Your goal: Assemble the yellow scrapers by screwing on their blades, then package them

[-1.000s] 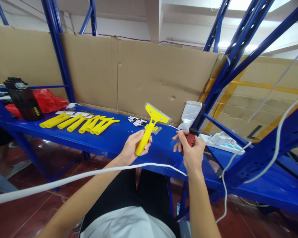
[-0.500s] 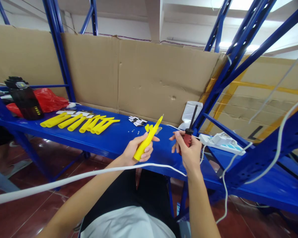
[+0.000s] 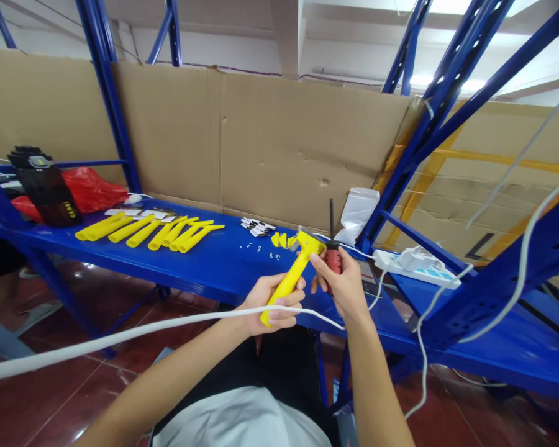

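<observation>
Curling around the handle of the yellow scraper [image 3: 289, 282], the left hand [image 3: 262, 293] holds it by the blue table's [image 3: 205, 267] front edge, likely for steadiness, while the right hand [image 3: 345, 280] grips a red screwdriver [image 3: 334, 261] tip up, maybe to keep it clear.

Room to pass over the counter [image 3: 223, 267] lies left of the scraper [image 3: 286, 283], up to the handles [image 3: 144, 232]; a cable [image 3: 168, 325] crosses the scraper's near end; yellow pieces [image 3: 282, 240] sit beside its head; just right stands the screwdriver [image 3: 333, 261]; beyond both rises cardboard [image 3: 279, 143].
</observation>
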`<state>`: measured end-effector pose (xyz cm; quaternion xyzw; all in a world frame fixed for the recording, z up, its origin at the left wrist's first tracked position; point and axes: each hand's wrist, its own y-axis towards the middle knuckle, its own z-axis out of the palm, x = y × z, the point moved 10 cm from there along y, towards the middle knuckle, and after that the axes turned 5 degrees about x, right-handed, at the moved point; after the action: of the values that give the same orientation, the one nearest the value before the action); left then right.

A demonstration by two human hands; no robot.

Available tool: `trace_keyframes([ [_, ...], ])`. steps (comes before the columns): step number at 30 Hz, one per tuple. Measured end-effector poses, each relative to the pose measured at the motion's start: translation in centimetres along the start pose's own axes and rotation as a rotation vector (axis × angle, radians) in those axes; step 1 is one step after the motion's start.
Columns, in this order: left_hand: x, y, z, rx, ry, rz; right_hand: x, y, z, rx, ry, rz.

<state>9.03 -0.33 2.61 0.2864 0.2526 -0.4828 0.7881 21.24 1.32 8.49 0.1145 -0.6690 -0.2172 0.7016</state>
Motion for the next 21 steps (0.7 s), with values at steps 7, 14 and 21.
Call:
trace_keyframes([
  [7, -0.9, 2.8, -3.3, -0.146, 0.354, -0.041, 0.9, -0.1, -1.8, -0.196, 0.162, -0.08],
  [14, -17.1, 7.9, -8.9, -0.626, 1.75, 0.061, 3.0, -0.7, -6.3, -0.392, 0.173, -0.243],
  [21, -24.9, 10.1, -16.9, -1.013, 2.007, -0.342, 3.1, -1.0, -8.0, -0.43, 0.095, -0.248],
])
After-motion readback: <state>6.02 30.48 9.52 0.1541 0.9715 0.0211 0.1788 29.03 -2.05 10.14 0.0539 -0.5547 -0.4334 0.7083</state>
